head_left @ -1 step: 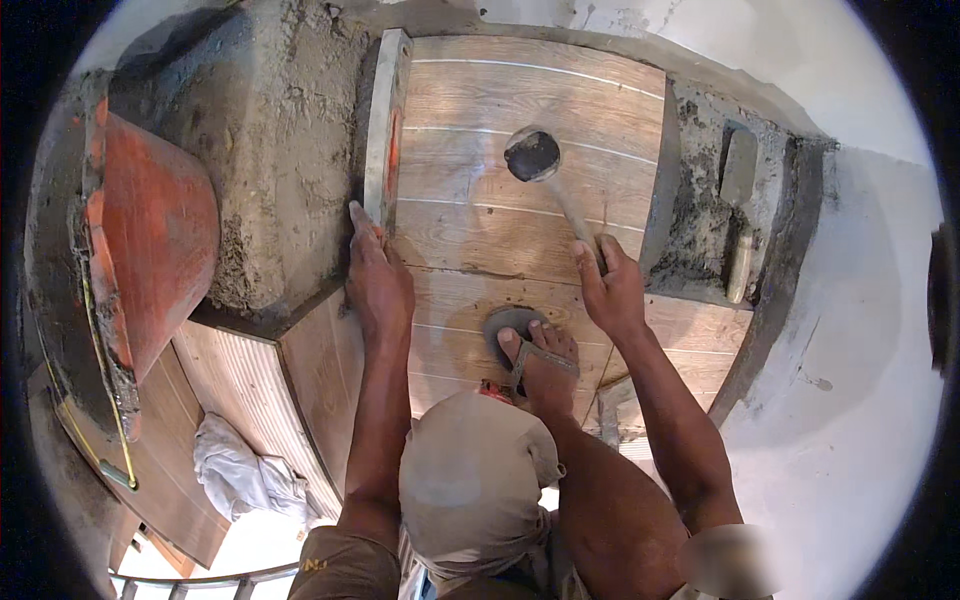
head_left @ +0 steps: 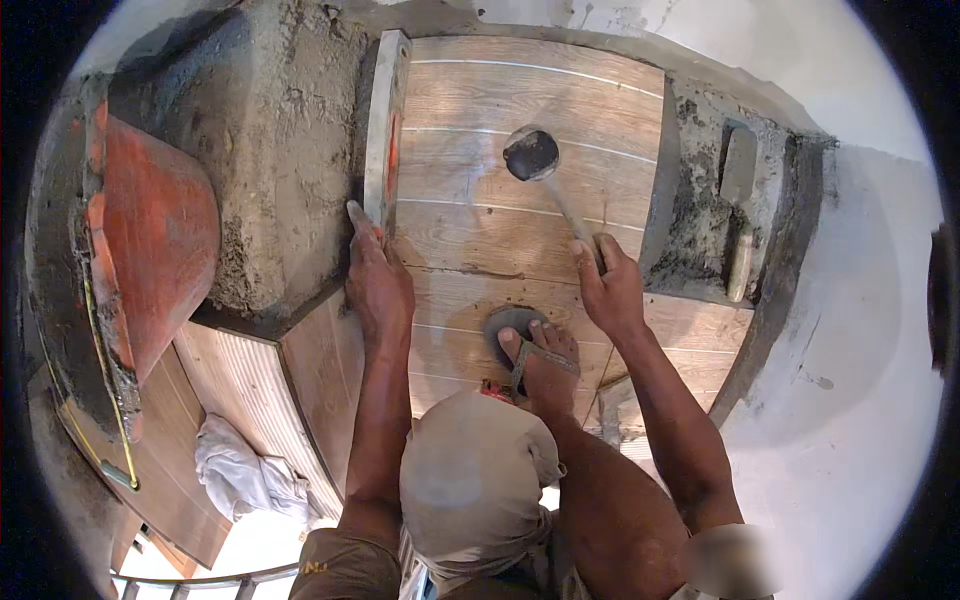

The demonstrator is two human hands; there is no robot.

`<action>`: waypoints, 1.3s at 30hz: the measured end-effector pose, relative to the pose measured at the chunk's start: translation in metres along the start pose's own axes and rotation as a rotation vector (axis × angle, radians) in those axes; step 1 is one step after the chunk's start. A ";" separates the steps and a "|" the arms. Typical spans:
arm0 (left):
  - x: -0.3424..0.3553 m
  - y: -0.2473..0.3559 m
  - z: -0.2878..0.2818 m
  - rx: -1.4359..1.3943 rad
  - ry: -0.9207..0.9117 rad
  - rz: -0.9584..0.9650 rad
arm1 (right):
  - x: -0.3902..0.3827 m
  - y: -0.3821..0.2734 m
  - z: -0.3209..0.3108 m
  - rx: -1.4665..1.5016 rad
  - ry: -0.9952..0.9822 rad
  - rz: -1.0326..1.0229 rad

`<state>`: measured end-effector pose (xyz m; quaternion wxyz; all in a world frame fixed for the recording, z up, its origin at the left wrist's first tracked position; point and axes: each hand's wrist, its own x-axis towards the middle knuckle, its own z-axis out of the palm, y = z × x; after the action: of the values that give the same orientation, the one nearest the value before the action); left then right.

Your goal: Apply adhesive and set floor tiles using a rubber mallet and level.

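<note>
My right hand (head_left: 612, 290) is wrapped round the handle of a rubber mallet (head_left: 532, 155). Its dark round head is over a wood-look tile (head_left: 470, 170) with pale lines across it. My left hand (head_left: 380, 280) grips the lower end of a spirit level (head_left: 388, 110), a pale bar with an orange patch, which lies along the tile's left edge. The index finger stretches up the bar's outer side, and the thumb is on its inner side.
Wet mortar (head_left: 280, 130) lies left, beside a tilted orange basin (head_left: 160, 230). A trowel (head_left: 740, 175) rests on mortar at right, against a pale wall (head_left: 850, 280). My sandalled foot (head_left: 540, 360) stands on lower tiles. A whitish cloth (head_left: 245, 470) lies at lower left.
</note>
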<state>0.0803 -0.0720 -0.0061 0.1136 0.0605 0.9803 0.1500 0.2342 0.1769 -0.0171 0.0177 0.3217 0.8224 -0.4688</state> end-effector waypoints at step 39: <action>-0.303 -0.099 0.010 -0.245 0.033 0.322 | -0.019 0.020 -0.037 0.067 0.001 0.004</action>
<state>0.3673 -0.2094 0.0158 0.0786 0.2000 0.9341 0.2851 0.2705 0.2034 -0.0052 0.0076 0.3242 0.8055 -0.4960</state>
